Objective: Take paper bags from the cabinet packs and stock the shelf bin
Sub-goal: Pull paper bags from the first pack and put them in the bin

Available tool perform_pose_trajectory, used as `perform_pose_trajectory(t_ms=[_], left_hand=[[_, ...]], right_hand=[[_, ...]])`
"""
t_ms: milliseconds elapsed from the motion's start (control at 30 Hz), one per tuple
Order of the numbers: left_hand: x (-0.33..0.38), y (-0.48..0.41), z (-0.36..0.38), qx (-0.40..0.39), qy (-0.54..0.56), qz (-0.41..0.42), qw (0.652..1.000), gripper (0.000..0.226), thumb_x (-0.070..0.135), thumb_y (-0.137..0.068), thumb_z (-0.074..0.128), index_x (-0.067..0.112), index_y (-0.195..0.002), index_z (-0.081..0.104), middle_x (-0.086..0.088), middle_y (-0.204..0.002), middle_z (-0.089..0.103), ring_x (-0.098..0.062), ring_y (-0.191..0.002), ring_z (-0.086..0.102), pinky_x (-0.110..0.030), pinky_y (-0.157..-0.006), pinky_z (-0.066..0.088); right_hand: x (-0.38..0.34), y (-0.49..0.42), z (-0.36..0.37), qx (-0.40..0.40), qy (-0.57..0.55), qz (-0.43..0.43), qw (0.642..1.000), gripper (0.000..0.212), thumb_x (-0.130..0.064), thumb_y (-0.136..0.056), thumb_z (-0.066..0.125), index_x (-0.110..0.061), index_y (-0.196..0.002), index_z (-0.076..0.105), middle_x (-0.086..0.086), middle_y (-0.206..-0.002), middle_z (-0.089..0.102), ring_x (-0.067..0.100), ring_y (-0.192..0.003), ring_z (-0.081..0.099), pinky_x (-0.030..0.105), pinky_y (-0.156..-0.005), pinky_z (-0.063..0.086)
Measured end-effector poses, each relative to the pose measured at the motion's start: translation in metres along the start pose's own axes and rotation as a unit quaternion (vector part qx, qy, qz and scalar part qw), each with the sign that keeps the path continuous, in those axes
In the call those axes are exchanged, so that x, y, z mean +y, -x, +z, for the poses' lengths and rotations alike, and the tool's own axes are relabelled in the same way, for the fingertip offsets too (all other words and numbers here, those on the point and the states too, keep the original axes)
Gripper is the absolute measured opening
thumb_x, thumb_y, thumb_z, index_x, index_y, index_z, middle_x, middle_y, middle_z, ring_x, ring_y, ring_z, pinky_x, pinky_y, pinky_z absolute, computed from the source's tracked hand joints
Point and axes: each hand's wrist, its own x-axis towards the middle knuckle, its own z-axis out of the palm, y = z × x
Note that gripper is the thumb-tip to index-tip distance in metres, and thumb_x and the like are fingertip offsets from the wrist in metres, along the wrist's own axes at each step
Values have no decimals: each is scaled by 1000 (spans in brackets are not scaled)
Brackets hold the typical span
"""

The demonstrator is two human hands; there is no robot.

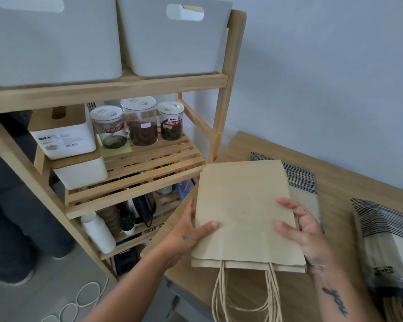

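Note:
A flat stack of brown paper bags with twisted paper handles hanging toward me is held above the wooden cabinet top. My left hand grips its left edge with the thumb on top. My right hand grips its right edge the same way. Two plastic-wrapped packs of bags with striped tops lie on the cabinet: one just behind the held bags, another at the right. Two white bins stand on the top level of the wooden shelf, up and to the left.
The wooden shelf unit stands left of the cabinet. Its middle level holds three lidded jars and white boxes; lower levels hold a white bottle, a kettle and a small plant. A person's dark legs stand at far left.

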Motion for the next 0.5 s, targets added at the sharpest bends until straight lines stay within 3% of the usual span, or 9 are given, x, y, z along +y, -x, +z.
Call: perform_pose_trajectory(t_ms=[100,233,300,367,433,500], left_hand=[[17,2,6,-28,39,20,999,77,27,-76,71,34,-139,29,5,-124,61,-12,-104,66,-28,-84,56],[50,4,13,-25,-2,92,995,101,13,-71,78,44,-143,13,7,-130,55,-12,-109,63,-32,-89,55],[64,6,13,-12,-23,112,993,113,11,-74,76,44,-146,-4,20,-133,43,-6,-114,56,-22,-91,52],[77,8,12,8,-39,128,991,111,11,-75,75,42,-146,-4,32,-127,33,5,-114,49,-9,-87,49],[90,11,9,22,-46,147,988,101,8,-75,74,45,-143,9,26,-132,35,6,-114,50,-11,-90,48],[107,16,5,41,-41,170,984,93,2,-76,72,47,-136,18,26,-129,38,12,-104,55,-10,-85,50]], right_hand=[[0,-1,-8,-4,-40,-10,999,71,-43,-27,93,-33,-93,69,-7,-102,71,12,-95,66,24,-78,56],[-12,-4,-9,-28,-44,-12,999,72,-46,-30,91,-36,-97,68,-5,-111,69,13,-98,66,26,-82,56],[-24,-6,-8,-45,-12,-18,999,76,-50,-33,90,-38,-104,65,-2,-119,66,14,-106,64,32,-90,53],[-39,-11,-5,-69,40,-38,996,82,-52,-34,89,-42,-110,60,-8,-122,63,16,-114,60,38,-98,48],[-55,-18,-2,-96,43,-52,993,87,-47,-29,92,-44,-110,59,-11,-116,66,15,-108,63,36,-93,51],[-74,-29,5,-119,37,-81,989,90,-45,-23,93,-44,-107,60,-11,-112,68,12,-99,67,28,-81,56]])
